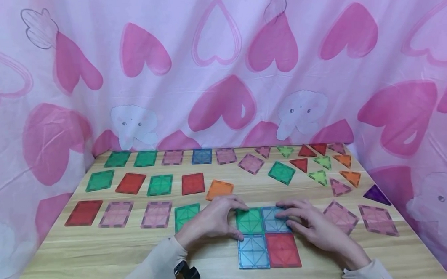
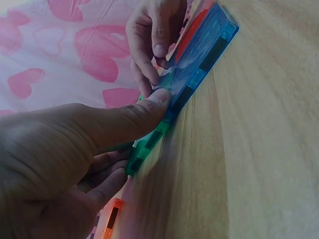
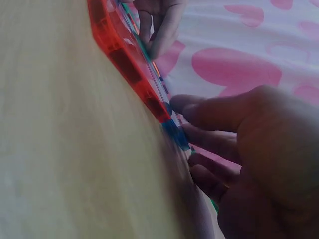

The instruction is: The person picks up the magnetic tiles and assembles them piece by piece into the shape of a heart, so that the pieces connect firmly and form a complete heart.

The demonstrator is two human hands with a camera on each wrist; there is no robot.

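Four square tiles (image 1: 278, 242) lie edge to edge in a two-by-two block at the lower centre of the head frame: a green tile (image 1: 249, 223), an upper blue tile (image 1: 270, 222), a lower blue tile (image 1: 253, 256) and a red tile (image 1: 284, 254). Your left hand (image 1: 212, 218), loosely bent with thumb and fingers apart, touches the green tile's left side. Your right hand (image 1: 313, 225), also loosely bent, rests fingers on the upper blue tile's right part. You have loose triangles (image 1: 322, 163) at right on the wooden surface (image 1: 101, 264).
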